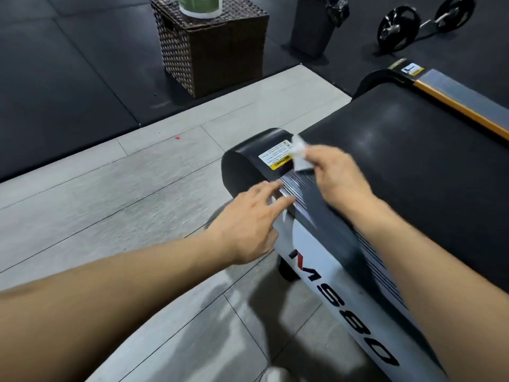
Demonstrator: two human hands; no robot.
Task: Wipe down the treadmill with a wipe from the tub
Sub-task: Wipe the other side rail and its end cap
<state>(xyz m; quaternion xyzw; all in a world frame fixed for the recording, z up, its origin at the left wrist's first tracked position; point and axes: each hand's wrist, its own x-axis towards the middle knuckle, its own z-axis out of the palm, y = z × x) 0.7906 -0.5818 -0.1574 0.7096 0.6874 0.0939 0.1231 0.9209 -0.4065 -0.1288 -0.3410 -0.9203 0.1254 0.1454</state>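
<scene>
The treadmill [413, 150] lies low on the right, with a black belt, a white side rail and a black end cap bearing a warning sticker. My right hand [334, 175] pinches a crumpled white wipe [298, 155] just over the ribbed rail beside that sticker. My left hand [252, 219] reaches in from the left, its straight fingers touching the rail's edge near the end cap. The wipe tub [200, 5], white with a green label, stands on a brown wicker box [212, 51] at the top of the view, cut off by the frame.
Grey floor tiles [110, 194] spread to the left of the treadmill, and black rubber mats [55, 78] lie beyond them. A black bin [314, 26] and a barbell with black plates [424, 23] sit at the back right. A small red speck [177, 137] lies on the tiles.
</scene>
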